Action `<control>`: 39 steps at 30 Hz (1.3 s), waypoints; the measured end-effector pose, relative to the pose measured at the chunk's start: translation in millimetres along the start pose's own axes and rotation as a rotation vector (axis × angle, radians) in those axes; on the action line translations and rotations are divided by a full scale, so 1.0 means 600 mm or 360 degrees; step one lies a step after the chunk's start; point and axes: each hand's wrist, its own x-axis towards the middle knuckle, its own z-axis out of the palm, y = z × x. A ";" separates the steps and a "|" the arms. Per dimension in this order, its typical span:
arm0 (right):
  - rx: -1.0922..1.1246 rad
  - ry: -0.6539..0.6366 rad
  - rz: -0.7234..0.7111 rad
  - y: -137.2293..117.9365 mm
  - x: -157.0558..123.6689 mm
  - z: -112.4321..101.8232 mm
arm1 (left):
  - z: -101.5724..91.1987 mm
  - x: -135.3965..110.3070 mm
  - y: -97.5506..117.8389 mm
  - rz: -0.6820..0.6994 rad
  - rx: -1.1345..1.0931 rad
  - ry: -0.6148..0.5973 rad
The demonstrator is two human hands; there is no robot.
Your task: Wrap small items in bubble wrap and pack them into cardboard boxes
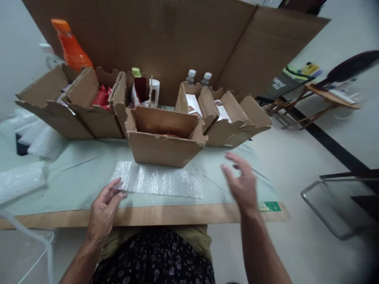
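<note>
A flat sheet of clear bubble wrap (161, 182) lies on the pale green table cover. My left hand (103, 209) is at its left end, thumb and fingers closed about the near corner. Over the table, to the right of the sheet, my right hand (241, 181) is raised with thumb and fingers apart, holding nothing; it is slightly blurred. Just behind the sheet stands an open cardboard box (164, 148) with a strip of red showing inside; the rest of its contents is hidden.
Cut-down cardboard boxes hold red packets (102, 96) and white cards (194, 105). An orange bottle (72, 49) stands behind at the left, before a tall cardboard panel (166, 39). More bubble wrap (22, 179) lies left. A metal-framed chair (314, 205) is right of the table.
</note>
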 end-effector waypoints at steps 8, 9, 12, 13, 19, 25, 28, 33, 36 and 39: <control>-0.0412 -0.0449 0.0059 0.032 -0.129 0.130 | -0.026 0.037 0.005 -0.0025 -0.0072 0.0119; -0.0339 -0.0449 0.0058 0.027 -0.126 0.126 | -0.029 0.035 0.008 -0.0003 0.0043 0.0148; -0.0225 -0.0433 0.0124 0.016 -0.108 0.107 | -0.036 0.030 0.011 0.0225 0.0432 0.0252; -0.0246 -0.0422 0.0140 0.017 -0.100 0.101 | -0.038 0.030 0.010 0.0342 0.0541 0.0261; -0.0409 -0.0325 0.0185 0.039 -0.074 0.103 | -0.049 0.047 -0.006 0.0919 0.1169 0.0110; 0.0129 -0.0467 0.0258 0.003 -0.056 0.135 | 0.026 0.062 0.045 0.0982 0.0996 0.0132; 0.0305 -0.0544 0.0269 -0.021 -0.036 0.155 | 0.085 0.080 0.065 0.0882 0.0723 -0.0016; 0.0344 -0.0502 0.0265 -0.033 -0.006 0.179 | 0.121 0.089 0.057 0.0744 0.0496 -0.0097; 0.0352 -0.0530 0.0286 -0.030 0.007 0.189 | 0.115 0.089 0.055 0.0785 0.0529 -0.0114; 0.0366 -0.0557 0.0300 -0.019 0.004 0.179 | 0.101 0.087 0.058 0.0862 0.0616 -0.0108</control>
